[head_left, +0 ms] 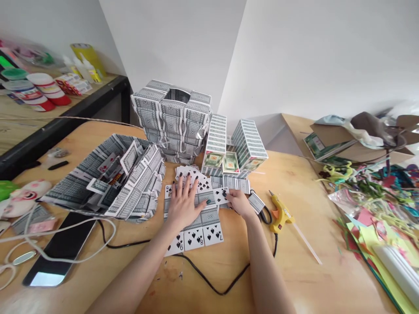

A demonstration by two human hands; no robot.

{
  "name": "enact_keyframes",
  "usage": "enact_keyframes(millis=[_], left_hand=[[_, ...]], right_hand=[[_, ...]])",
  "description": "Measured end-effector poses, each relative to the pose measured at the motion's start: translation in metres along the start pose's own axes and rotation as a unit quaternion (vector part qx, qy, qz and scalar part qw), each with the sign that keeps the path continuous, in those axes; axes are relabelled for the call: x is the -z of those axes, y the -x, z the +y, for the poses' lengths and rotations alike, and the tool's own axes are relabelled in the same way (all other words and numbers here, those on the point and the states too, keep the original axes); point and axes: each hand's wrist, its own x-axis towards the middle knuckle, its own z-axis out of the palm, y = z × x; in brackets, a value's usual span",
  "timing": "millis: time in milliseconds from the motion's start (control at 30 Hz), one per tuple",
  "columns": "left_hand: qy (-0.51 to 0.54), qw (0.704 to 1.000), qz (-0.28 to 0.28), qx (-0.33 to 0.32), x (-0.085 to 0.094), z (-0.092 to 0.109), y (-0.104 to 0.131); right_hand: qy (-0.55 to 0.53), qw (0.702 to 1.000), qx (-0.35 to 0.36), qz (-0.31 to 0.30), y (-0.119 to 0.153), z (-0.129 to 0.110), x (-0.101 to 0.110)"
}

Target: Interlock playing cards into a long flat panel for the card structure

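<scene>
Left hand: we see its fingers spread flat over the panel, overlapping smooth cards with grey patterned backs and some spade faces.
Right hand: its fingers pinch a spade card near the panel's 2 o'clock edge.
Box: blocky, ridged, card-clad, with a top opening, at our left hand's 12 o'clock.
Glue gun: yellow, on the worktop at our right hand's 3 o'clock.
Hidden: our left hand covers part of the panel; our right fingers cover the pinched card's edge.
</scene>
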Motion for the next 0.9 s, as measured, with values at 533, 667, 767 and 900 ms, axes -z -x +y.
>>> enact_keyframes(millis=[533,667,767,900], left_hand=[[0.452,0.862,0.021,0.228,0.051,-0.023,0.029],[0.562,0.795,-0.009,0.226,0.075,-0.015,0.031],[0.558,0.815,0.042,0.150,0.098,-0.012,0.031],[0.475,0.872,0.085,-0.080,0.107,-0.015,0.032]], right_hand=[[-0.117,0.989,0.090,0.014,0.050,-0.002,0.021],[-0.136,0.982,0.120,0.048,0.066,-0.017,0.028],[-0.166,0.975,0.126,0.077,0.078,-0.027,0.035],[-0.288,0.950,0.116,0.022,0.086,-0.026,0.039]])
